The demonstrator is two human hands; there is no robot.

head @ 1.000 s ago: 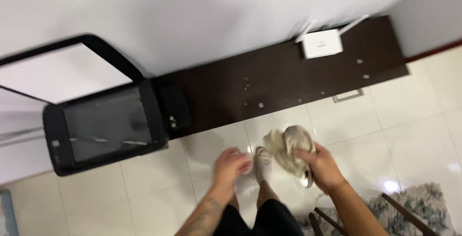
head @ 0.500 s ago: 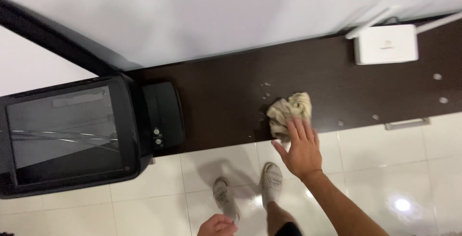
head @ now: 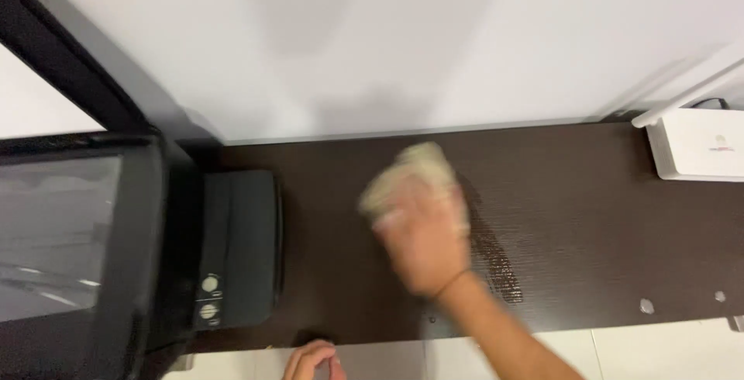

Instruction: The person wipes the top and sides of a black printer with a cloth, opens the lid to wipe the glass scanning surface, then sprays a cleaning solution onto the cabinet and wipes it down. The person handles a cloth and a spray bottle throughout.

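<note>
Beige cloth (head: 407,174), crumpled, lies on our dark wood shelf (head: 573,217) under our right hand (head: 422,236), which presses flat on it, blurred. Wet streak (head: 496,260) just beside. Left hand (head: 310,361) curls loosely at the shelf's front edge, near the black printer (head: 232,248). White router (head: 697,143) well apart.

dark glass scanner screen (head: 54,240) at left edge, small red label (head: 722,147) on white router (head: 697,143)
</note>
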